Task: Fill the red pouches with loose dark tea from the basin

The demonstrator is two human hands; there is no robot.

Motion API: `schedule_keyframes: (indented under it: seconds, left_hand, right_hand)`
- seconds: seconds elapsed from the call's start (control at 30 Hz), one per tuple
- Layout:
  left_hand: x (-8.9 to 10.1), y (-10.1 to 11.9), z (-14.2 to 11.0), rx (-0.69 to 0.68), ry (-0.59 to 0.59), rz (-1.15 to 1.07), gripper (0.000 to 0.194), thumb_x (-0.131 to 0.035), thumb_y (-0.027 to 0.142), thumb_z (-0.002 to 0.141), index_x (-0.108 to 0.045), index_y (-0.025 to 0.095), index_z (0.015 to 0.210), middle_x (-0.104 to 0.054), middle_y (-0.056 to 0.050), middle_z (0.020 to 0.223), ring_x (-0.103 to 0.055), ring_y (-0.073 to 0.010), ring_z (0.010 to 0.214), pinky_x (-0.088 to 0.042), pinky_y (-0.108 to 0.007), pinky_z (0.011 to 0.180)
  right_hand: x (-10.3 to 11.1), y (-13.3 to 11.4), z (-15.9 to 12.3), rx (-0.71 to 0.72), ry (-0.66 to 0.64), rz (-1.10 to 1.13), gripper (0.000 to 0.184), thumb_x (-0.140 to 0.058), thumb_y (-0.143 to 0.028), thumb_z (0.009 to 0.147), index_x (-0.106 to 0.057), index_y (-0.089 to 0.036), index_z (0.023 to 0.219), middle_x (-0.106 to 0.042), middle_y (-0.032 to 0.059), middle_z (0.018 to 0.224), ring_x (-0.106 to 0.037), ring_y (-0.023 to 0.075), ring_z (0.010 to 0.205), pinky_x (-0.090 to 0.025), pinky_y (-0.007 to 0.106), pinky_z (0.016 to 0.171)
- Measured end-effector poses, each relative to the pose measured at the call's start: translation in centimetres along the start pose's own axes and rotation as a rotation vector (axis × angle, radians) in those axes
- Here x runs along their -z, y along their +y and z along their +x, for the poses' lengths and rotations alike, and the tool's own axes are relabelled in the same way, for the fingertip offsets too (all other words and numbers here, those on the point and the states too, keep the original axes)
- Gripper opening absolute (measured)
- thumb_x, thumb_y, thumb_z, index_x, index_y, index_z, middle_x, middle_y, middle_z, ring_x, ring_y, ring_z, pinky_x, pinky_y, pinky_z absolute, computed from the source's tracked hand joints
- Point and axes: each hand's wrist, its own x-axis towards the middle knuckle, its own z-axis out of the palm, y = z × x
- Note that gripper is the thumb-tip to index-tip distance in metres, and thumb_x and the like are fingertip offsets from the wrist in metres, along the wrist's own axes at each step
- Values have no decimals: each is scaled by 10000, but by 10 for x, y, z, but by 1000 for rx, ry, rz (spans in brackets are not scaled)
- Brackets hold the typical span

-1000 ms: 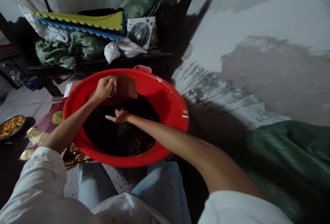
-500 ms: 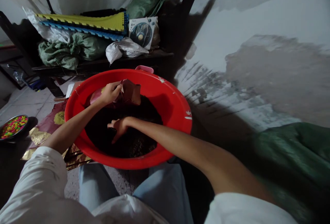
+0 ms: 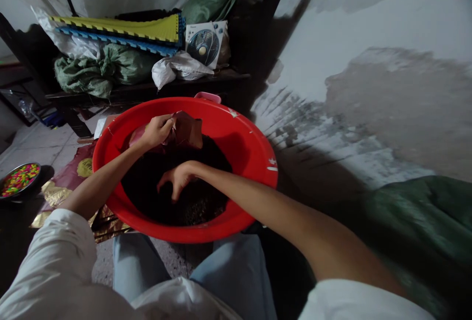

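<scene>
Pinches seemingly unsealed maroon plastic bag (image 3: 189, 130) in left hand (image 3: 158, 130), holds right hand (image 3: 180, 176), fingers apart, by dark loose grains (image 3: 199, 209), plenty apparently remaining

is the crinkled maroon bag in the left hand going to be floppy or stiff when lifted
The crinkled maroon bag is probably floppy, as it creases where the left hand grips it. It may keep a little shape, since its edge stands out beyond that hand. Weight is hard to judge, as any contents are hidden.
</scene>
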Motion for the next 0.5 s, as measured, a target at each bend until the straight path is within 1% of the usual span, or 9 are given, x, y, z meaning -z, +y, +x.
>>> schedule_keyframes:
  seconds: [0.03, 0.1, 0.13, 0.2, 0.27, 0.33, 0.4, 0.47, 0.5]
  left_hand:
    - [0, 0, 0, 2, 1, 6, 329, -444, 289, 1012, -451, 222, 690, -494, 15, 620, -456, -136, 607, -311, -265, 586]
    - [1, 0, 1, -2, -2, 17, 333, -454, 289, 1010, -441, 222, 684, -481, 20, 618, -439, -133, 605, -305, -269, 590]
    - [1, -1, 1, -7, -4, 19, 337, -460, 295, 1010, -436, 221, 682, -480, 21, 622, -435, -131, 609, -305, -270, 595]
    - [2, -2, 2, -12, -3, 15, 333, -474, 304, 1005, -445, 215, 686, -503, 15, 641, -446, -131, 628, -315, -268, 609]
    - [3, -4, 3, -4, -13, -10, 315, -489, 313, 1004, -491, 202, 710, -555, 0, 682, -480, -136, 663, -338, -262, 626]
    - [4, -5, 3, 8, -19, -33, 309, -505, 322, 1010, -523, 193, 729, -579, -11, 705, -492, -139, 681, -352, -255, 629]
    - [4, -6, 3, 20, -12, -34, 319, -497, 311, 1020, -521, 194, 725, -574, -14, 696, -487, -137, 671, -349, -252, 619]
    - [3, -5, 2, 41, -5, -13, 331, -471, 293, 1030, -510, 200, 715, -561, -11, 663, -486, -136, 642, -337, -254, 600]
    - [2, -4, 1, 48, -10, -3, 335, -454, 290, 1036, -513, 202, 717, -562, -11, 654, -492, -137, 631, -333, -255, 592]
  right_hand:
    - [3, -3, -4, 48, 3, 34, 603, -970, -318, 626, -826, -217, 1203, -806, 24, 1193, -729, 252, 1132, -549, 292, 924]
    - [12, -9, -15, 171, 83, 121, 524, -943, -338, 689, -800, -207, 1176, -792, 8, 1135, -712, 216, 1085, -540, 284, 935]
    - [17, -13, -23, 229, 145, 170, 488, -931, -347, 714, -784, -205, 1157, -777, 0, 1091, -702, 197, 1029, -544, 280, 900]
    - [26, -18, -42, 321, 294, 258, 443, -917, -382, 762, -749, -208, 1133, -729, -14, 1017, -660, 152, 887, -538, 258, 774]
    - [33, -22, -62, 383, 493, 330, 432, -912, -435, 798, -716, -221, 1119, -679, -24, 975, -602, 116, 778, -496, 227, 658]
    - [38, -21, -78, 429, 703, 420, 460, -919, -483, 802, -683, -239, 1112, -647, -27, 958, -573, 102, 731, -459, 210, 587]
    - [41, -16, -87, 445, 859, 537, 516, -925, -543, 791, -643, -268, 1124, -625, -27, 928, -569, 112, 711, -424, 208, 525]
    - [45, -7, -90, 420, 987, 620, 569, -913, -614, 786, -604, -300, 1146, -609, -28, 903, -567, 130, 697, -405, 221, 489]
    - [47, -2, -90, 395, 1062, 625, 582, -898, -650, 790, -591, -312, 1150, -607, -25, 903, -575, 141, 707, -424, 235, 497]
